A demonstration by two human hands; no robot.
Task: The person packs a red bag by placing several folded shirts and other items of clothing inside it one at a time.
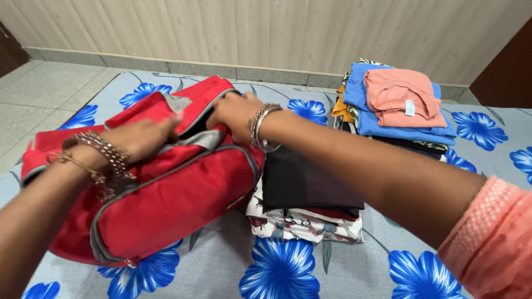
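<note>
Here, both hands outstretched, fingers clamped on the red bag's opening.

A single head-worn camera looks forward and steeply down from close range over the grey bedsheet with blue flowers, facing the beige panelled wall. Both forearms enter from the bottom edge.

Bed with a bag and two clothing stacks

The bed, under a grey sheet printed with blue flowers, carries a red bag at nine o'clock, a stack of folded clothes topped by a black piece at the centre, touching the bag, and a second stack topped pink at two o'clock.
</note>
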